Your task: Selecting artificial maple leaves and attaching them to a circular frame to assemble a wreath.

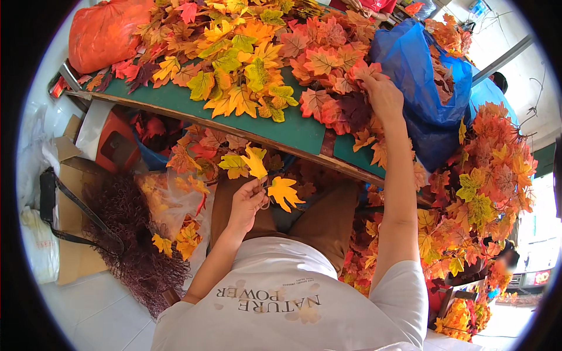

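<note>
My left hand point(248, 203) is closed in front of my lap. It pinches a thin stem carrying artificial yellow maple leaves point(284, 192), one above the fingers and one to their right. Stretched over the table, my right hand point(383, 96) has its fingertips closed at a red-orange artificial maple leaf point(364, 69) in the heap on the right. Part of that grip is hidden behind the hand. Left of it, yellow and green artificial leaves point(234, 96) spread over the green tabletop point(246, 127) and hang toward its near edge.
A blue plastic bag point(421, 70) holding leaves stands beside my right forearm. An orange-red bag point(105, 35) sits at the far left. More leaf bunches point(483, 175) hang at right. Dark purple twiggy stems point(129, 228) and a cardboard box point(79, 240) are at left. Another person point(374, 7) is across the table.
</note>
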`<state>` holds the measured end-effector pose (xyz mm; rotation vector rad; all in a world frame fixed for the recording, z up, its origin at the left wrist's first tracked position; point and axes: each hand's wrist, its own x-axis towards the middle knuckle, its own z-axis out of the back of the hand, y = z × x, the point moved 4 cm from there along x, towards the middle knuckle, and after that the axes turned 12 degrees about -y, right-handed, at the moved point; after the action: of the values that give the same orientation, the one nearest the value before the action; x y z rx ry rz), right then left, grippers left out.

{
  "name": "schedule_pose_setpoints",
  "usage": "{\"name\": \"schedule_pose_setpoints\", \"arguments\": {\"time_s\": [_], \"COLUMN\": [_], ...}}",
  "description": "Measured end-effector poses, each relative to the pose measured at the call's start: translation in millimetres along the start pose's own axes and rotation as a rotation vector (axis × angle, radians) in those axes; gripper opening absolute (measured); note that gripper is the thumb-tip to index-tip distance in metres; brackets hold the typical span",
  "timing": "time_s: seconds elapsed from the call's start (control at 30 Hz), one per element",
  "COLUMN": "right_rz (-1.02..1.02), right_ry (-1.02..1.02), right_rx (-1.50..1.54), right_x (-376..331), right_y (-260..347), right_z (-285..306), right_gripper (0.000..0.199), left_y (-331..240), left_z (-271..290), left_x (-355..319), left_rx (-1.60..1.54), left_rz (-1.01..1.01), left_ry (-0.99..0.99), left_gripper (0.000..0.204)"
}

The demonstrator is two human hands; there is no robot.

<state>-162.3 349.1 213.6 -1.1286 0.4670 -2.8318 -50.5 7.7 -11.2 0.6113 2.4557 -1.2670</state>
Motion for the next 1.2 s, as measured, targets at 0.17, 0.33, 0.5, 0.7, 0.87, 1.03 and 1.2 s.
{"name": "schedule_pose_setpoints", "arguments": {"time_s": [0.17, 0.33, 0.5, 0.7, 0.87, 1.03, 1.2], "right_rz": [0.216, 0.175, 0.019, 0.058, -0.274, -0.87, -1.168], "right_ry": [0.173, 0.07, 0.002, 0.076, -0.223, -0.193, -0.248], "right_rx": [-0.214, 0.035, 0.153, 0.225, 0.648, 1.216, 1.858], "right_x": [14.5, 23.8, 44.0, 51.1, 54.1, 57.0, 49.8], "right_y": [10.6, 6.2, 33.1, 34.7, 18.6, 1.9, 3.6], "right_z": [-3.8, 1.1, 7.4, -28.5, -13.0, -16.1, -19.5], "right_gripper": [0.027, 0.032, 0.01, 0.015, 0.013, 0.017, 0.014], "left_y": [-3.9, -5.2, -2.3, -6.1, -8.7, -15.9, -16.2], "left_z": [-4.0, -3.2, -2.4, -5.8, -2.3, -10.5, -12.9], "left_x": [-2.5, -2.5, -3.3, -5.7, -3.8, -7.2, -6.8], "left_rx": [-0.035, -0.044, -0.043, -0.024, 0.054, 0.034, 0.032], "left_rz": [0.017, 0.011, 0.016, -0.031, -0.072, -0.081, -0.064], "left_ry": [0.049, 0.029, 0.038, 0.067, 0.041, 0.024, 0.027], "left_gripper": [0.035, 0.035, 0.034, 0.027, 0.019, 0.019, 0.022]}}
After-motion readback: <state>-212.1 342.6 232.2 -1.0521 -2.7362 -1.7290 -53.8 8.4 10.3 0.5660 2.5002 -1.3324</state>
